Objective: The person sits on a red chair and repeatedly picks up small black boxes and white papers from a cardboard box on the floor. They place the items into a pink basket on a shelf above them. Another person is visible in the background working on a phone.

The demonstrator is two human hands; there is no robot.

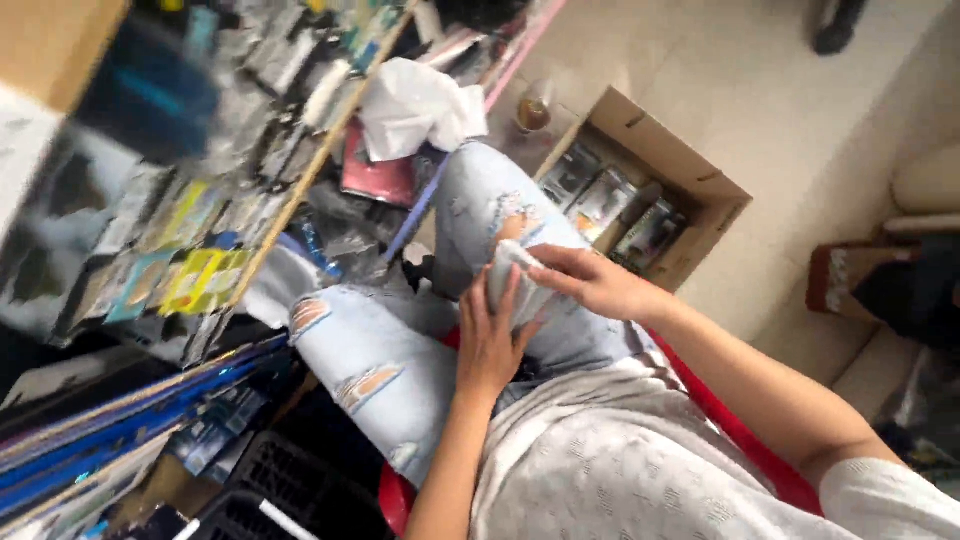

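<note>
I sit on a red seat (745, 440) in ripped pale jeans (385, 355). A small whitish cloth-like bundle (512, 268) rests on my thigh, held between both hands. My left hand (490, 340) lies flat against it from below with fingers up. My right hand (595, 280) pinches its upper edge from the right. What the bundle is exactly I cannot tell.
A cluttered table (200, 170) with packets and a crumpled white bag (415, 105) stands at left. An open cardboard box (690, 170) of packaged items sits on the tiled floor beyond my knee. A glass jar (533, 112) is near it. Black crates (280, 490) lie bottom left.
</note>
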